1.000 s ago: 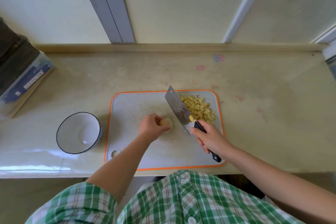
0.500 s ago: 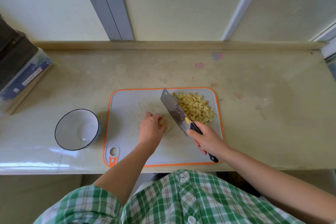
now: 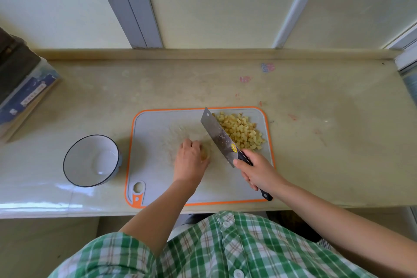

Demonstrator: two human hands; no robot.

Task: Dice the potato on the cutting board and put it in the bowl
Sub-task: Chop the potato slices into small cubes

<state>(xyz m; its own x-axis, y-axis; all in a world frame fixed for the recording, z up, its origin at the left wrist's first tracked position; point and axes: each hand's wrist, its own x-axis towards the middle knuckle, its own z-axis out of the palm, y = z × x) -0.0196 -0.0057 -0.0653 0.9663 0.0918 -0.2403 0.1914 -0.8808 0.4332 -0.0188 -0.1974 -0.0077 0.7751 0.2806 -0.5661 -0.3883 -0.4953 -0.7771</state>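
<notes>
View: looking down from the person's head at a pale counter (image 3: 316, 142) set against a wall.
Cutting board (image 3: 158, 165): grey with an orange rim, lying flat at the near edge of the counter, its hanging hole at the 7 o'clock corner.
Potato piece (image 3: 205, 154): a small pale lump near the middle of the board, mostly covered by the fingers that hold it.
Left hand (image 3: 188, 160): knuckles up, fingers curled down over the potato piece and pinning it to the board.
Knife (image 3: 217, 136): a broad cleaver with a black handle, its tip towards 11 o'clock, at 3 o'clock of the potato piece; whether it touches the piece I cannot tell.
Right hand (image 3: 259, 171): fingers wrapped firmly round the knife handle, at 4 o'clock on the board.
Diced potato (image 3: 241, 131): a heap of small yellow cubes in the 1 o'clock corner of the board, just behind the blade.
Bowl (image 3: 85, 153): white with a dark rim, upright on the counter at 9 o'clock of the board, just beside it (no potato inside).
Box (image 3: 24, 95): blue and white, at the far 9 o'clock edge of the view.
Shirt (image 3: 225, 244): green check, at 6 o'clock.
</notes>
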